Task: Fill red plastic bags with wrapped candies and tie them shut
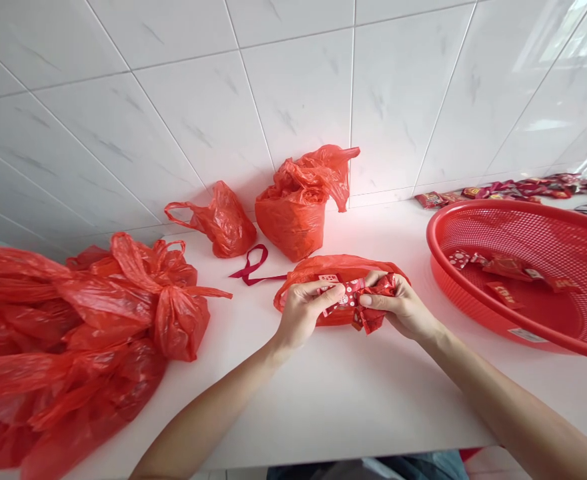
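Note:
My left hand pinches a red candy packet with white dots between thumb and fingers. Close beside it, my right hand is closed on several shiny red candy packets, their wrappers crumpled together. Both hands are just above an opened red plastic bag lying on the white table. Another small packet shows inside the bag, behind my left fingers. What else the bag holds is hidden by my hands.
A red mesh basket with several packets stands at right. Tied red bags sit by the tiled wall, and a large heap of red bags fills the left. A dark red ribbon and a row of packets lie farther back.

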`<state>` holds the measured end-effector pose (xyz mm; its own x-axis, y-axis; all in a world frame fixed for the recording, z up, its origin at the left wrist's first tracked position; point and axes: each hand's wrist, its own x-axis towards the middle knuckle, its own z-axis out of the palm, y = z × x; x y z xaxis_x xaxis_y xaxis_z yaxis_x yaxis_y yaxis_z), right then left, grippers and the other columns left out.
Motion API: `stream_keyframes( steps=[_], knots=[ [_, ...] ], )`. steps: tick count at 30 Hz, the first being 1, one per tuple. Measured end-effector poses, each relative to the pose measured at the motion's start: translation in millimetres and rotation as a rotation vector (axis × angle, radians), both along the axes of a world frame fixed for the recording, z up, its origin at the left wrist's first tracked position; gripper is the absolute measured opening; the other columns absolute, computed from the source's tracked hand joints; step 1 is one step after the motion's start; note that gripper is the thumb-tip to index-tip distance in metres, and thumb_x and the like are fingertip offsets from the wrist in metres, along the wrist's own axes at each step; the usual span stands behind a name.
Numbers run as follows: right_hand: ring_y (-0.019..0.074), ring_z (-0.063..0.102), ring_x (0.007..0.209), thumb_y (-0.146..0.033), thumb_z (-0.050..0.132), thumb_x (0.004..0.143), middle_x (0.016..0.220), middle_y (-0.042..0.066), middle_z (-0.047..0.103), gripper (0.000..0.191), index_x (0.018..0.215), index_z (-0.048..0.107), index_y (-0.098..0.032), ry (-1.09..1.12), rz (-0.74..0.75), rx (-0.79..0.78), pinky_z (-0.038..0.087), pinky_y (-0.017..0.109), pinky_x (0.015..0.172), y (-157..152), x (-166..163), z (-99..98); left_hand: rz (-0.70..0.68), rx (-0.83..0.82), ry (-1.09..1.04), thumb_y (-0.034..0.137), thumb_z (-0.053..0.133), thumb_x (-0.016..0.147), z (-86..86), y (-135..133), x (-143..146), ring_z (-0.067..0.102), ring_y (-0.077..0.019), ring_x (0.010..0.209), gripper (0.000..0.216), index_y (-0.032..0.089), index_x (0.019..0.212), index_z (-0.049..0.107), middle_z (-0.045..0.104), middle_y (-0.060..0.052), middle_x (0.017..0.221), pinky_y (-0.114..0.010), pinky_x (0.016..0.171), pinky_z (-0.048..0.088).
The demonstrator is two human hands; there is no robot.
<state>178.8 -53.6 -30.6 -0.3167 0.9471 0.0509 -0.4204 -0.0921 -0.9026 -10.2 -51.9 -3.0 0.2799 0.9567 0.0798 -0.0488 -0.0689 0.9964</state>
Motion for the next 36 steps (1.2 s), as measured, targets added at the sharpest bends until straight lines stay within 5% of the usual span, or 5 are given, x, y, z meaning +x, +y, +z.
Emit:
stream_keyframes(
  steps=[7,36],
  knots=[
    [0.015,0.065,0.051,-0.03,0.088,0.07,0.061,0.001,0.071,0.025,0.071,0.066,-0.016,-0.009,0.06,0.0,0.054,0.027,0.051,-1.0,0.5,1.3,-0.044,-0.082,-0.059,0.051,0.069,0.085,-6.2,2.2,-1.6,0.063,-0.0129,0.052,0.041,0.015,0.064,0.07,0.067,-0.002,0.065,-0.026,0.054,0.053],
    [0.0098,0.055,0.049,-0.028,0.092,0.06,0.059,-0.002,0.065,0.03,0.067,0.066,-0.017,0.06,0.133,-0.14,0.045,0.022,0.046,-2.2,0.8,5.6,-0.148,-0.229,0.001,0.064,0.067,0.082,-0.7,-5.3,-5.2,0.052,-0.0085,0.032,0.055,0.014,0.062,0.061,0.063,-0.001,0.05,-0.018,0.031,0.038]
  ],
)
